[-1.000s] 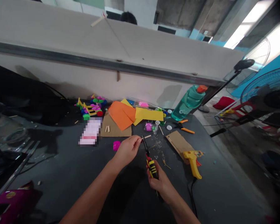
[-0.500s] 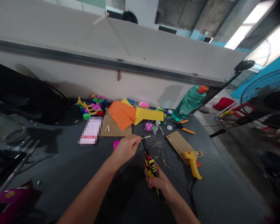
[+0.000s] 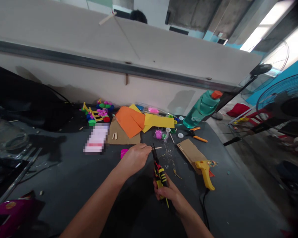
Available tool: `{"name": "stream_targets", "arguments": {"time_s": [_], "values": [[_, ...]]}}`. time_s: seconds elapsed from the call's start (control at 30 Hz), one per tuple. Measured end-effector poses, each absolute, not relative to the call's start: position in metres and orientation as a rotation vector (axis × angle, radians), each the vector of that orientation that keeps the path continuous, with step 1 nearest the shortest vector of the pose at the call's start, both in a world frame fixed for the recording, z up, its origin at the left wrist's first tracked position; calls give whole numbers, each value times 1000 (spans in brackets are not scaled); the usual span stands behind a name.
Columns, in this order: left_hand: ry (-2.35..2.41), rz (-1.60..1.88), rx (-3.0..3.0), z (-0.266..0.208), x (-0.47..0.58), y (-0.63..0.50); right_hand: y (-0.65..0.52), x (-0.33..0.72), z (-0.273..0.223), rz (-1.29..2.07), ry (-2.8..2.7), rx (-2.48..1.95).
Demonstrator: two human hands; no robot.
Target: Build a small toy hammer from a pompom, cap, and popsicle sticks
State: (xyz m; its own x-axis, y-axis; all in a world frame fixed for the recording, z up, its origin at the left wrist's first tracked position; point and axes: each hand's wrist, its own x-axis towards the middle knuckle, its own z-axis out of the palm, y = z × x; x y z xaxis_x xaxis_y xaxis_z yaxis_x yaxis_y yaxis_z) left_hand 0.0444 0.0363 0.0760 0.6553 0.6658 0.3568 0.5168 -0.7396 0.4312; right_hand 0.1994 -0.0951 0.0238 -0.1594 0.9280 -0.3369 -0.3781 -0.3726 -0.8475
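Pinched in the fingers of my left hand (image 3: 136,158) is one end of a thin wooden stick (image 3: 159,147). The stick lies across the jaws of long-nose pliers (image 3: 160,177), its pale tip showing on their right side. My right hand (image 3: 167,191) is wrapped round the black-and-yellow handles, the dark jaws pointing away from me. Whether the jaws bite fully on the stick is too small to make out. A magenta lump (image 3: 124,152) sits just left of my left hand, and small clear scraps (image 3: 170,160) are scattered right of the pliers.
Cardboard (image 3: 124,140) with short sticks lies under orange paper (image 3: 130,120). At right are a yellow glue gun (image 3: 207,175) with its cord, a cardboard strip (image 3: 190,152), orange-handled pliers (image 3: 198,137) and a teal bottle (image 3: 201,109). A blurred-out phone (image 3: 96,138) lies left.
My left hand has shifted slightly right, and the stick's free end sits a little lower at the jaws. The right hand keeps its grip on the pliers.
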Motion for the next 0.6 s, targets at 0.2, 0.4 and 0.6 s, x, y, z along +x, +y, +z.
{"name": "stream_targets", "arguments": {"time_s": [0.2, 0.4, 0.6], "values": [[933, 629, 2672, 75, 47, 36, -96, 199, 18, 1707, -694, -1108], [938, 625, 2675, 72, 51, 34, -99, 197, 9, 1710, -668, -1054], [966, 642, 2649, 68, 55, 31, -101, 194, 10, 1709, -673, -1059]]}}
